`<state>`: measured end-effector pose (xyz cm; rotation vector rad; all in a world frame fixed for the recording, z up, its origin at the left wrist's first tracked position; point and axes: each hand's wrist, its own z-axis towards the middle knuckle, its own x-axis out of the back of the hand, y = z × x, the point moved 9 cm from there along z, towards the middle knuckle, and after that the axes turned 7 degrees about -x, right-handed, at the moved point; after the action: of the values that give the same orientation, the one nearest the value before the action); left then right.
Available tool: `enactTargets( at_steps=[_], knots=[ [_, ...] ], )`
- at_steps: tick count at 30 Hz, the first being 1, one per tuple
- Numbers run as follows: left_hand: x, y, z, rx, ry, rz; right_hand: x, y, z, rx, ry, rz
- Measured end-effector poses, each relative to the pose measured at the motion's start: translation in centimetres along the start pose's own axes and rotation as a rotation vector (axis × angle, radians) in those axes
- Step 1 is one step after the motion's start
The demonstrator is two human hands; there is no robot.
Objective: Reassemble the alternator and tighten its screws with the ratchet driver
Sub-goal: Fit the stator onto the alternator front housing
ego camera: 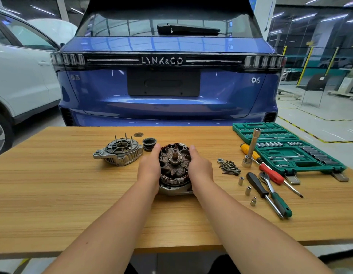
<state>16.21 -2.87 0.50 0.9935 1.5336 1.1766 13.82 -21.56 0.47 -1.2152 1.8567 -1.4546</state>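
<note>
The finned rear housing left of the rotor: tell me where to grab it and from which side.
Grip the rear housing by its finned outer rim, coming from above and its sides. Four studs stand up from its top face, so a flat palm on top would likely foul; the left hand is nearest.

Matt wood-grain table [72, 194]; dull cast-metal housing [120, 153].

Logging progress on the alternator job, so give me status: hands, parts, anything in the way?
Left hand and right hand grip the rotor assembly on the table. Rear housing apart, left. Screws loose, ratchet untouched. Nothing blocking.
</note>
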Motion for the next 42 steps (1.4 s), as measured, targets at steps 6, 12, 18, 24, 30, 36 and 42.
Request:
enactTargets(
  at_steps=[6, 12, 18, 24, 30, 36, 42],
  knots=[
    [0.1, 1.2, -1.3, -0.121, -0.005, 0.013, 1.2, 0.0, -1.2, 0.142, 0.041, 0.026],
    [1.3, 1.7, -3.6, -0.283, -0.068, -0.003, 1.9, 0.4, -4.2, 0.334, -0.029, 0.106],
    [2.2, 2.0, -5.1, -0.438, -0.167, 0.131, 2.6, 0.8, -6.4, 0.497, -0.147, 0.057],
    [2.3, 2.5, -6.2, -0.447, -0.302, 0.286, 3.1, 0.8, -7.2, 0.582, -0.206, 0.026],
    [2.9, 3.5, -7.0, -0.605, -0.372, 0.552, 3.4, 1.2, -7.8, 0.573, -0.297, -0.071],
    [2.9, 3.2, -7.7, -0.645, -0.343, 0.649, 3.6, 1.5, -7.4, 0.551, -0.376, -0.181],
    [2.3, 3.5, -6.3, -0.597, -0.351, 0.749, 3.2, 0.1, -6.2, 0.458, -0.430, -0.225]
  ],
)
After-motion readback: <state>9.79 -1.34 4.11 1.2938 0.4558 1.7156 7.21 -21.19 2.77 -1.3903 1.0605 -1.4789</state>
